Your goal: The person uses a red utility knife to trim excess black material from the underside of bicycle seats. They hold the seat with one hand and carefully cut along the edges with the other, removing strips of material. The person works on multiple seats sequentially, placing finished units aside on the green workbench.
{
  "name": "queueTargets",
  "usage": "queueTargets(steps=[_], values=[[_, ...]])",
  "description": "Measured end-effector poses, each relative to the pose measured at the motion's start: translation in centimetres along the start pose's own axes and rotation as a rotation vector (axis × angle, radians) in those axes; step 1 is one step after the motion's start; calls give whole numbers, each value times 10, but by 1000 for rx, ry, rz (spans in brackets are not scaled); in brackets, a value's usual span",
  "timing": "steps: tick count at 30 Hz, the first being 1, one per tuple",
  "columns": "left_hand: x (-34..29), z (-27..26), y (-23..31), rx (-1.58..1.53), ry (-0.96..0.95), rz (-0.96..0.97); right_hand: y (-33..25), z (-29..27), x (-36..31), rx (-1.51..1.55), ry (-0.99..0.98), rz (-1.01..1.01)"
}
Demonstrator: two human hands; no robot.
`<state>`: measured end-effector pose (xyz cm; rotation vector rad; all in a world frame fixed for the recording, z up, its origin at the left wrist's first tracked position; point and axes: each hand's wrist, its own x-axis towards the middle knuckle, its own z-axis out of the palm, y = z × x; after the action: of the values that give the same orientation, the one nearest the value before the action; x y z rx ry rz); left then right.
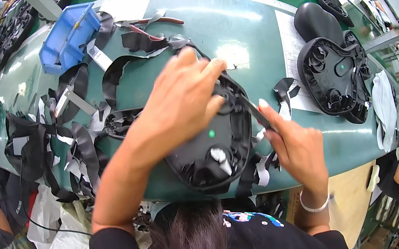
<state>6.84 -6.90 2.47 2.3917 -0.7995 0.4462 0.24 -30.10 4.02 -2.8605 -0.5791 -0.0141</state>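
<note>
My right hand [300,147] grips a slim dark tool [257,113], its tip at the right rim of the black seat shell [191,156]. My left hand [174,99] reaches over the shell's far end, fingers bent; whether they pinch anything I cannot tell. The shell lies underside up by the middle of the worktop's [138,85] near edge. Black and white scraps [84,148] spread leftward, a blue bin [50,62] sits near the far left corner, and another seat shell [325,76] lies toward the right edge.
</note>
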Motion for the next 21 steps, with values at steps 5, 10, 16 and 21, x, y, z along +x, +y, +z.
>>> queueTargets(steps=[5,10,16,21], values=[[25,20,-28,-78,441,-137,-16,10,-16,-105,33,14],[9,6,-36,-1002,352,-702,-7,-7,-15,-155,-43,-105],[-61,-24,11,-1106,2,-675,40,-32,71,-80,-177,-500],[-71,-74,-16,-873,139,-61,17,-41,55,-287,-204,-470]])
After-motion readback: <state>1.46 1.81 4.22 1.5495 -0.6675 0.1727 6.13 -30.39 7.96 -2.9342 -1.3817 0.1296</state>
